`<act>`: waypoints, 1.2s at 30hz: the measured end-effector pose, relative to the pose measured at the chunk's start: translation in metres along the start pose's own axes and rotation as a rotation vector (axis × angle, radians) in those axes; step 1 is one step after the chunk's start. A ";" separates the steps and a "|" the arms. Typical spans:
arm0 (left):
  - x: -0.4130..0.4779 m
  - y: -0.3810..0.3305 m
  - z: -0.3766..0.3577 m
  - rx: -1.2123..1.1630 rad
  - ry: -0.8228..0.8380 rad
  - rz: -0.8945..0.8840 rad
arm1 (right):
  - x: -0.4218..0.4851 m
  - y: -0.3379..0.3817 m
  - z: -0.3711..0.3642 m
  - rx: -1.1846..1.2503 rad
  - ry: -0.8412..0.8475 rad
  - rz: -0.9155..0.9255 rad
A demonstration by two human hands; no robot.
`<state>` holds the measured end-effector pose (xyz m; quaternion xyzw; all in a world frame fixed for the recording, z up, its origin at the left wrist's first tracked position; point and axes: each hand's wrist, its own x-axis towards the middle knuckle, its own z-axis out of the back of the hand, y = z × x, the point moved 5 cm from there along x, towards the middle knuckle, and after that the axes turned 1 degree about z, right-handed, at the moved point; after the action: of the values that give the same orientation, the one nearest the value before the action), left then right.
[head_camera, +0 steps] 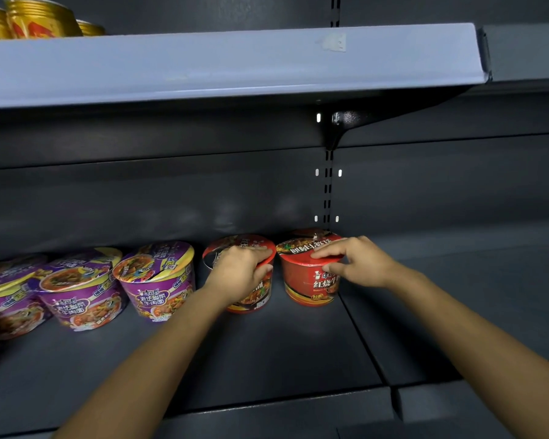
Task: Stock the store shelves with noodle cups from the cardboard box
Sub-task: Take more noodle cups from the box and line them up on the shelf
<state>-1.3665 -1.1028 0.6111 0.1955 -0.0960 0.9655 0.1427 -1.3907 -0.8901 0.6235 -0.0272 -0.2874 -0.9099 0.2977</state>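
**Two red cups set down at the back of the shelf**

I have a red cup under each hand. The left cup [256, 296] and right cup [308, 280] stand upright side by side, just apart, near the back wall of the lower shelf [267, 359]. My left hand [238, 270] is curled over the left cup's rim from above, thumb on the near side. My right hand [358, 264] pinches the right cup's rim, fingers on the lid and thumb on the wall. Gripping at the top, I judge, lets me nudge each cup into line without my hands crowding its neighbours.

The red pair sits just right of a row of purple cups [156, 280], so I read this as extending that row by flavour, and starting deep leaves the front free for more. The right cup stands in front of the slotted upright [327, 191], at this bay's end.

Above, the upper shelf [203, 64] carries gold cups [35, 20]. The box is out of view.
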 end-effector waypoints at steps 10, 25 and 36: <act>-0.001 -0.003 0.002 0.000 0.005 -0.039 | 0.009 0.020 -0.014 -0.355 -0.175 0.061; -0.002 -0.003 0.003 -0.010 0.009 -0.045 | 0.014 0.015 -0.019 -0.208 -0.102 0.086; -0.003 -0.005 0.005 0.000 0.007 -0.029 | 0.014 0.010 -0.014 -0.101 -0.056 0.082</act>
<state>-1.3608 -1.0998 0.6149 0.1933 -0.0929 0.9640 0.1571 -1.3955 -0.9113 0.6202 -0.0797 -0.2481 -0.9092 0.3249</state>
